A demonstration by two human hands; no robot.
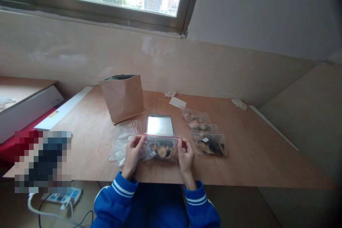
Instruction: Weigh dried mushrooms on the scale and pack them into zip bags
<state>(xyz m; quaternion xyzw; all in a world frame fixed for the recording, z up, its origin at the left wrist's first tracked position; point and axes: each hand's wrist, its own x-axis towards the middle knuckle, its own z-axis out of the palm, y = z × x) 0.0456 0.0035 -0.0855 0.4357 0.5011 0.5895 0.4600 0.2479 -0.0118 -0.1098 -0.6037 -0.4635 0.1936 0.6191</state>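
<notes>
Between my two hands is a clear zip bag [162, 151] with a red seal line, holding brown and dark pieces that look like dried mushrooms. My left hand [133, 152] pinches its top left corner, and my right hand [186, 154] pinches the top right corner. Just behind the bag lies a flat scale with a shiny plate [159, 124]. Several clear plastic bags [119, 144] are heaped by my left hand. To the right, filled zip bags overlap in a row; the nearest filled bag [212, 144] carries a small white label.
A brown paper pouch [123, 98] stands with its top open at the back left. A white card [177, 102] and crumpled white scraps [239, 104] lie toward the wall. Below the table's left edge is a power strip [66, 196] with cables.
</notes>
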